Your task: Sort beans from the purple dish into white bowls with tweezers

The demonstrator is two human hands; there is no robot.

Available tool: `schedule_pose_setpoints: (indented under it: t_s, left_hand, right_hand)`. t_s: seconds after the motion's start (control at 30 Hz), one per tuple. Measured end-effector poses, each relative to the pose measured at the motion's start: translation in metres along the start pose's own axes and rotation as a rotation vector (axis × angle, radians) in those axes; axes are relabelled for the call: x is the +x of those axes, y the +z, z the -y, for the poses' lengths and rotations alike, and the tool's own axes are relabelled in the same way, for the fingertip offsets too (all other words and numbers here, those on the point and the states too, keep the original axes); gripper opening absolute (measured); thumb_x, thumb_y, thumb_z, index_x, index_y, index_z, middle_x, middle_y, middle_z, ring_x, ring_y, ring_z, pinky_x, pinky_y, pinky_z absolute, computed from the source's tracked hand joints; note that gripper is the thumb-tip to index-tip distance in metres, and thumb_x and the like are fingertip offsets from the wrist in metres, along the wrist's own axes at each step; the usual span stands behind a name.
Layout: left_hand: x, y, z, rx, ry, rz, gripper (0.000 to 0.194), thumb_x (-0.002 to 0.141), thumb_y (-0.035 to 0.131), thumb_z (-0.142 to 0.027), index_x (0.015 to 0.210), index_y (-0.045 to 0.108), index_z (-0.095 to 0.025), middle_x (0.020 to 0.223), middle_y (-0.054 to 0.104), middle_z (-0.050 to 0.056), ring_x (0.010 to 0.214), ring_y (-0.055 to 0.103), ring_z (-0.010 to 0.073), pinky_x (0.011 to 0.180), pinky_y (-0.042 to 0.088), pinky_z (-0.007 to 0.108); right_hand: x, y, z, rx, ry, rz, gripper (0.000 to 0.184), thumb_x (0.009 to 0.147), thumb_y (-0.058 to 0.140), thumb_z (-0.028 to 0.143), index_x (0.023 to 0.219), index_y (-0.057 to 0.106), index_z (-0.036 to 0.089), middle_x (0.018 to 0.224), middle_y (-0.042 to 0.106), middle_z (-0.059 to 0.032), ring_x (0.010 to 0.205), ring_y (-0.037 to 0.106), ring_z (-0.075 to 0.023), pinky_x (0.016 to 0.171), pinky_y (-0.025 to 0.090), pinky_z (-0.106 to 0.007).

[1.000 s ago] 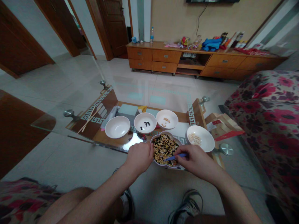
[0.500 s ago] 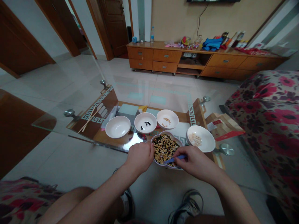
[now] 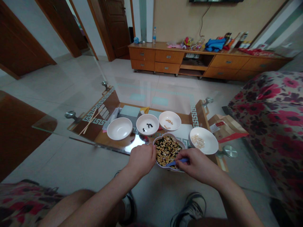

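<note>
While the right hand [image 3: 200,165] pinches a slim blue plastic tool [image 3: 177,162] between thumb and fingers, its tip over the mixed beans [image 3: 167,151], the left hand [image 3: 141,160] curls at the near rim of a lobed bowl [image 3: 175,137], though whether it grips that rim is hard to tell from this view. The bowl sits between both hands at the edge of a glass table [image 3: 54,129], with a white bowl [image 3: 211,143] of pale beans just beyond the right-hand grip. The beans are probably hard, light and slippery, so they are best taken singly with the tool, while the bowl is best steadied by its rim.
</note>
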State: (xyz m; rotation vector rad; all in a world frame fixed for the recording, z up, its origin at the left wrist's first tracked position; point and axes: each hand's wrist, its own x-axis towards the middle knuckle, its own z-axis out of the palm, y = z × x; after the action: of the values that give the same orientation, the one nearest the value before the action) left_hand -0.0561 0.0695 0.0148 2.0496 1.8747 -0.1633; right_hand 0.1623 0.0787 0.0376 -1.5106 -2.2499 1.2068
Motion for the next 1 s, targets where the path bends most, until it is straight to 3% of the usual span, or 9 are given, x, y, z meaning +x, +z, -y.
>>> schedule_pose_setpoints:
  t_s: [0.43, 0.57, 0.8, 1.0]
  left_hand:
    - [-0.001, -0.002, -0.001, -0.001, -0.012, 0.011, 0.057, 0.106, 0.020, -0.040, 0.101, 0.072, -0.017, 0.096, 0.077, 0.015, 0.089, 0.074, 0.0291, 0.081, 0.054, 0.042]
    - [0.000, -0.001, -0.001, 0.007, 0.002, -0.012, 0.056, 0.106, 0.021, -0.039, 0.099, 0.072, -0.017, 0.096, 0.077, 0.014, 0.087, 0.074, 0.0306, 0.078, 0.055, 0.043]
    - [0.000, 0.000, 0.000, -0.005, -0.001, 0.003, 0.056, 0.106, 0.021, -0.038, 0.100, 0.072, -0.016, 0.097, 0.077, 0.015, 0.089, 0.074, 0.0295, 0.079, 0.055, 0.042]
    - [0.001, 0.001, 0.000, 0.005, 0.004, -0.017, 0.055, 0.106, 0.022, -0.040, 0.097, 0.071, -0.018, 0.094, 0.077, 0.013, 0.085, 0.074, 0.0293, 0.075, 0.055, 0.041]
  right_hand:
    - [0.001, -0.003, -0.001, 0.005, -0.027, -0.066, 0.023, 0.086, 0.058, 0.026, 0.078, 0.078, 0.021, 0.072, 0.075, -0.0022, 0.062, 0.065, -0.0170, 0.056, 0.044, -0.027]
    - [0.006, -0.008, -0.001, 0.009, -0.004, -0.220, 0.025, 0.088, 0.058, 0.033, 0.088, 0.079, 0.020, 0.077, 0.078, -0.0044, 0.065, 0.068, -0.0189, 0.060, 0.048, -0.029]
    - [0.023, -0.012, -0.008, -0.127, 0.023, -0.680, 0.029, 0.089, 0.057, 0.038, 0.090, 0.079, 0.020, 0.080, 0.078, -0.0070, 0.069, 0.069, -0.0214, 0.067, 0.049, -0.032]
    - [0.034, -0.005, -0.010, -0.213, 0.071, -0.814, 0.031, 0.092, 0.055, 0.039, 0.094, 0.079, 0.020, 0.084, 0.078, -0.0077, 0.073, 0.070, -0.0230, 0.069, 0.047, -0.033]
